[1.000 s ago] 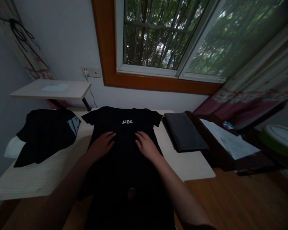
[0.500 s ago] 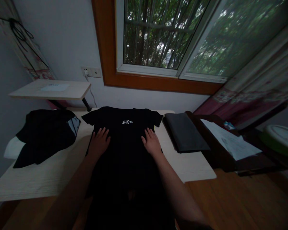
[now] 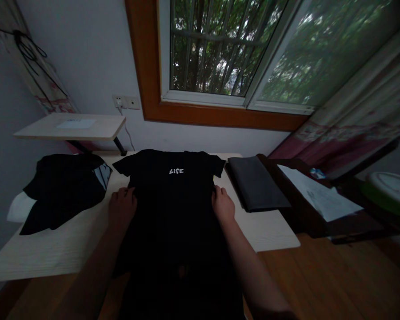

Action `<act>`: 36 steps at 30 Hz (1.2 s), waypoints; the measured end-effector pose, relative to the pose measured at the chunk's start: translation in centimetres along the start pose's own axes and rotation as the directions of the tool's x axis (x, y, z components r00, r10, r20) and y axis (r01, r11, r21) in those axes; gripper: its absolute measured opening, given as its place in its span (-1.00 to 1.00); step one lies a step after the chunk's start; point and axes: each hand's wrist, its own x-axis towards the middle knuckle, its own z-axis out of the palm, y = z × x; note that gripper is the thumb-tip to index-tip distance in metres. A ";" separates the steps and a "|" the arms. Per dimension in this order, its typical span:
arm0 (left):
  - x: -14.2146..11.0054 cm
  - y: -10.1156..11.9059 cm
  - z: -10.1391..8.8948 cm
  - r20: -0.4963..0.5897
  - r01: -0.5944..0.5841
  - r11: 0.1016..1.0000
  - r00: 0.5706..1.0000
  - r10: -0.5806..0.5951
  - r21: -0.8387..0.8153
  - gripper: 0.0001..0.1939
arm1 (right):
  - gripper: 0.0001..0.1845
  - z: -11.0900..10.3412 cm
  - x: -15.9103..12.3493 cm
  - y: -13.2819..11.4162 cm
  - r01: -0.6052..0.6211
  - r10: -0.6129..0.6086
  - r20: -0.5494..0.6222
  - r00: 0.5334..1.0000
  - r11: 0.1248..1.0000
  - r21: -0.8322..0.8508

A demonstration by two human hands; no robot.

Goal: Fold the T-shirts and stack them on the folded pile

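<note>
A black T-shirt lies spread on the pale wooden table, its collar toward the wall and small white lettering near the top. My left hand is closed on the shirt's left side edge, below the sleeve. On the opposite side edge, my right hand has its fingers curled in and pinching the fabric. The shirt's lower part runs toward me and blends into dark clothing, so its hem is hard to make out.
A heap of black clothing with a white piece rests at the table's left, below a small raised shelf. To the right lie a dark flat folder and a brown surface with white paper. A window is ahead.
Both hands have moved outward from lying flat on the shirt's front to its side edges. Their fingers have closed on the fabric there.
</note>
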 end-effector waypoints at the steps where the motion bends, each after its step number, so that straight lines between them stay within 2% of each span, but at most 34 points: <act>1: -0.2 0.0 0.0 0.001 -0.009 1.000 1.000 0.009 0.008 -0.56 | -0.56 -0.1 -0.2 0.1 -0.005 0.005 0.026 1.000 1.000 -0.007; 7: -1.8 -0.1 -0.5 0.008 0.000 0.997 1.000 -0.001 0.073 -0.61 | -0.55 -0.6 -2.0 0.9 0.014 -0.010 0.126 0.992 0.999 -0.030; 11: -3.2 -0.2 -1.2 0.058 -0.028 0.994 0.998 0.022 0.106 -0.63 | -0.52 -1.0 -3.5 1.6 0.055 -0.046 0.168 0.985 0.997 -0.049; 18: -5.2 -1.2 -1.3 0.084 -0.086 0.994 0.993 0.080 0.068 -0.59 | -0.43 -1.7 -5.1 2.9 0.120 -0.100 0.238 0.966 0.990 -0.070; 22: -4.2 -1.9 -1.3 0.084 -0.103 0.995 0.991 0.102 0.002 -0.59 | -0.44 -2.0 -3.8 2.6 0.109 -0.099 0.182 0.978 0.993 -0.048; 27: -1.1 -2.5 -1.1 0.091 -0.031 0.998 0.995 0.037 -0.062 -0.55 | -0.47 -1.6 -1.1 1.5 0.099 -0.097 0.096 0.991 0.995 -0.019; 32: 0.9 -3.4 -0.7 0.251 0.082 0.990 0.967 -0.051 -0.117 -0.39 | -0.44 -0.9 0.7 0.9 0.149 -0.146 0.074 0.987 0.988 -0.043; 36: 0.9 -4.6 -0.9 0.347 0.116 0.983 0.936 -0.061 -0.142 -0.33 | -0.45 -0.7 0.8 1.2 0.176 -0.175 0.117 0.978 0.984 -0.002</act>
